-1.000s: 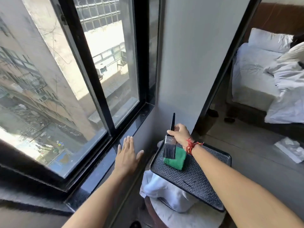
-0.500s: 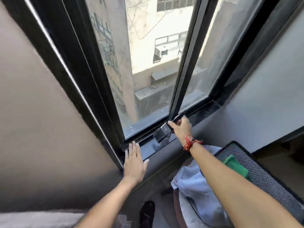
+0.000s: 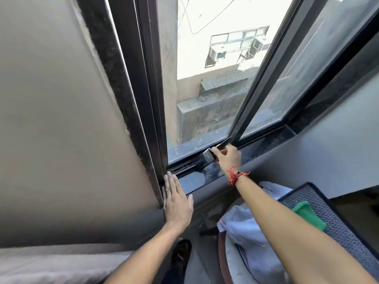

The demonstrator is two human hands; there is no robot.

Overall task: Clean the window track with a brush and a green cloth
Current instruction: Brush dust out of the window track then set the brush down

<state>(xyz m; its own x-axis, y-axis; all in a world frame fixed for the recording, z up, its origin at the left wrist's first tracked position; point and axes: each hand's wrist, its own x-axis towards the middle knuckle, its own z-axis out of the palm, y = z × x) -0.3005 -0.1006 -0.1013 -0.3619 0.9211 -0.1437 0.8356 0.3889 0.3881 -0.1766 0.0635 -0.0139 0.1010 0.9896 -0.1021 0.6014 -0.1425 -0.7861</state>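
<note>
Brush on window track, cloth still on tray
Right hand [image 3: 228, 158] grips paintbrush [image 3: 207, 157], bristles down in window track [image 3: 184, 167] by the sill [image 3: 196, 179]. Left hand [image 3: 177, 201] flat, fingers spread narrow, pressed on sill's left corner. Green cloth [image 3: 309, 216] lies on black tray [image 3: 336, 228], well apart, lower right

No text, label, brand or number can be read anywhere. The brush's metal ferrule [image 3: 207, 155], just left of where the right hand [image 3: 228, 158] grips the handle, bears faint stamped marks, too small and blurred to make out.
</note>
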